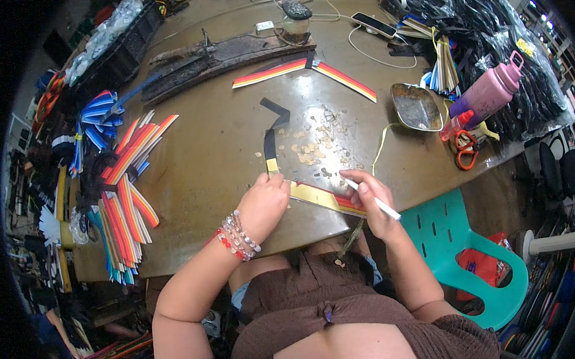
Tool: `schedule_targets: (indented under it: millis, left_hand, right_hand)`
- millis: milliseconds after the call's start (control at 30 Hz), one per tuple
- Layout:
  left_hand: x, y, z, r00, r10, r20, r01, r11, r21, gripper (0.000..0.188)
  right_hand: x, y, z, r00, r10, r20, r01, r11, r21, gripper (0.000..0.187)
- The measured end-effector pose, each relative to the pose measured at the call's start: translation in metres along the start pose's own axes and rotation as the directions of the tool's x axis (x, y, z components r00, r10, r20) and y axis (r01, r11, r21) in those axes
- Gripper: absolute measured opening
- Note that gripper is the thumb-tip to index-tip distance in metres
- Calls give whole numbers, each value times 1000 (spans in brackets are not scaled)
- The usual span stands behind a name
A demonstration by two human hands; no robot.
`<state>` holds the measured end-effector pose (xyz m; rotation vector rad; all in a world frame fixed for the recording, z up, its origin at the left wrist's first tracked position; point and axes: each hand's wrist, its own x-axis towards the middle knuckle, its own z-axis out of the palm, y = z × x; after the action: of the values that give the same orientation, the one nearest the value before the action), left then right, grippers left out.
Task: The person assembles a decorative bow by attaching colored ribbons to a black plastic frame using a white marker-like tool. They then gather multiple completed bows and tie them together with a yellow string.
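Hands point(268, 201) have room leftward until striped bundle point(114, 221).

1. Brown table point(195, 152), its surface glossy.
2. Near the left edge: striped strap bundle point(124, 207).
3. Toward the far edge: dark slab point(223, 67), phone point(374, 25).
4. Mid-surface: small scraps point(309, 153).
5. Near the right edge: tin point(405, 96), pink-purple bottle point(491, 91), orange-handled scissors point(466, 150).

A small workshop – a place for cutting and joining strips by hand.
Bundles of striped strips point(123, 214) crowd the left of a worn brown table point(191, 210), a single striped strip point(327, 199) lies at its near edge, and pale scraps point(310, 149) litter the middle. Orange-handled scissors point(466, 160) and a metal tray point(417, 107) sit to the right, with plastic-wrapped black goods point(481, 33) heaped behind – and a black crate point(131, 41) stands at the far left.
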<state>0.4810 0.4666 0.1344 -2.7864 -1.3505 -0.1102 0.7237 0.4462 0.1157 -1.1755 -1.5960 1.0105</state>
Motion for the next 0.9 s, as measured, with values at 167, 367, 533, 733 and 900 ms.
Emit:
schedule_targets:
  millis: [167, 367, 533, 733, 900]
  left_hand:
    - [-11, -2, 8, 978, -80, -191, 42, 980, -193, 13]
    - [-18, -11, 15, 958, -115, -263, 31, 952, -305, 14]
    - [-15, -20, 10, 971, -87, -221, 0, 931, -366, 13]
    - [-14, -9, 6, 974, -95, -204, 41, 966, -254, 10]
    - [-3, 9, 4, 998, -64, 8, 64, 998, 13, 27]
  right_hand:
    - [2, 17, 8, 989, 149, 20, -148, 948, 282, 28]
    - [3, 21, 11, 999, 30, -17, -30, 999, -34, 24]
    - [3, 18, 8, 980, 198, 20, -198, 953, 232, 24]
    - [4, 16, 12, 978, 207, -36, -185, 929, 321, 21]
    - [3, 16, 7, 982, 179, -65, -165, 971, 174, 11]
